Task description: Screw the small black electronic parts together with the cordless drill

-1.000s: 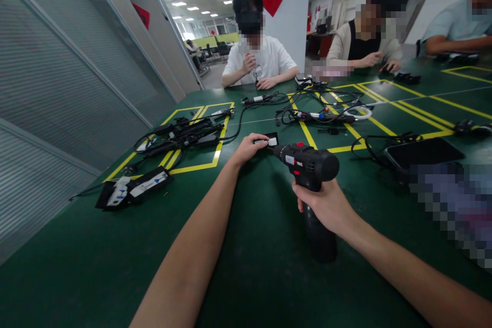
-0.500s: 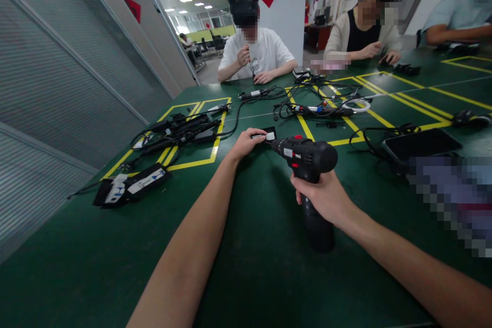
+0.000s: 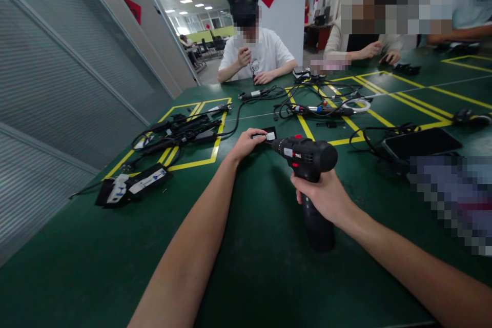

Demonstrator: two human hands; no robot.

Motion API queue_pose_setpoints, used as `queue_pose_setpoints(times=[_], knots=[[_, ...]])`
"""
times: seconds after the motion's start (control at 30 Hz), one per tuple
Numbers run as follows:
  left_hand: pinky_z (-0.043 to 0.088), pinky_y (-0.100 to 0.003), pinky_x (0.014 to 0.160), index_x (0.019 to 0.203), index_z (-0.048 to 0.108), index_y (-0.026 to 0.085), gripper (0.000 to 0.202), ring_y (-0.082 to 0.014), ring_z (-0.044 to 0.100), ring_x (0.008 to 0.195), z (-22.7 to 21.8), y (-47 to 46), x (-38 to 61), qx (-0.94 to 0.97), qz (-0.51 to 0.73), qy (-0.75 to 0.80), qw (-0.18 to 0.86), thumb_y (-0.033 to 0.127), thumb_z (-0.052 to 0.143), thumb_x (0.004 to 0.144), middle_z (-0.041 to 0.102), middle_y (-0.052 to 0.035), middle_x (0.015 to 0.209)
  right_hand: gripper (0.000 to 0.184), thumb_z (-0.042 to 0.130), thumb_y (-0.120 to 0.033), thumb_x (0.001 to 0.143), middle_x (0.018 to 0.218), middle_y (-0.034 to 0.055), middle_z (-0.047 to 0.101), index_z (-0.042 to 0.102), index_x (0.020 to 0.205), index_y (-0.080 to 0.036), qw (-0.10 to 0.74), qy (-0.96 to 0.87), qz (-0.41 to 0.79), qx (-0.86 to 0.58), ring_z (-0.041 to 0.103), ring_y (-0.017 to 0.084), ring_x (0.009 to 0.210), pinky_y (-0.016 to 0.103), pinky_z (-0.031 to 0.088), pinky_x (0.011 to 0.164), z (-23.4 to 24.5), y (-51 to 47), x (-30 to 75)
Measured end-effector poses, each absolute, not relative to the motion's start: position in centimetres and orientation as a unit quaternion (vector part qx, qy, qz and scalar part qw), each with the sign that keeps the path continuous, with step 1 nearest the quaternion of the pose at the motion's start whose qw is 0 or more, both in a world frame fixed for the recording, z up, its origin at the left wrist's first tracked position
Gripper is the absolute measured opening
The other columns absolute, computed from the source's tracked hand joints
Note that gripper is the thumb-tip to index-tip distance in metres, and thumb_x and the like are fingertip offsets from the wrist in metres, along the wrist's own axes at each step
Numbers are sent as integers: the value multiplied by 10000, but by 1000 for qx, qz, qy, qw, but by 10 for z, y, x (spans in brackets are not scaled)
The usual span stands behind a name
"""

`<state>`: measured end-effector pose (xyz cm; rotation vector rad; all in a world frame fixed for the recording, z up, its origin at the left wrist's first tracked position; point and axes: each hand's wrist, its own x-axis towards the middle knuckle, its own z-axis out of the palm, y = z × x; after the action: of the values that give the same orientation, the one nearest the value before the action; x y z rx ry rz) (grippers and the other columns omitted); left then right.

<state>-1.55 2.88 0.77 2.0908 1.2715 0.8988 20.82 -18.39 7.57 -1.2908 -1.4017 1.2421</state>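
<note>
My right hand (image 3: 325, 197) is wrapped round the grip of a black cordless drill (image 3: 309, 161) with red buttons, held upright over the green table (image 3: 249, 246). The drill's nose points left at a small black and white part (image 3: 266, 136) lying on the table. My left hand (image 3: 248, 143) pinches that part, fingers closed on its near edge. The bit tip touches or nearly touches the part; which one I cannot tell.
A tangle of black tools and cables (image 3: 180, 130) lies inside a yellow-taped box at the left. A black and white adapter (image 3: 132, 187) sits nearer. More cables and a white ring (image 3: 357, 106) lie beyond. A dark tablet (image 3: 421, 144) lies at the right. Other people sit across the table.
Over the last second the view tilted slightly, so hands and drill sit a little higher in frame. Both hands keep their hold; the drill stays against the part.
</note>
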Motion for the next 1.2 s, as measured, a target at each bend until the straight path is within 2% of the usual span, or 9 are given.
queue_pose_setpoints(times=[1.2], knots=[[405,-385,1007,1021,695,228,338,-231,549,1063,10,27,-13,755,333,492,278,419,589,763,639,-41,1089,89,577,-240,800,549,-10,583,622,820,-166,421,-566,495,-507,576,147,502,283,439,522,72,-183,210]])
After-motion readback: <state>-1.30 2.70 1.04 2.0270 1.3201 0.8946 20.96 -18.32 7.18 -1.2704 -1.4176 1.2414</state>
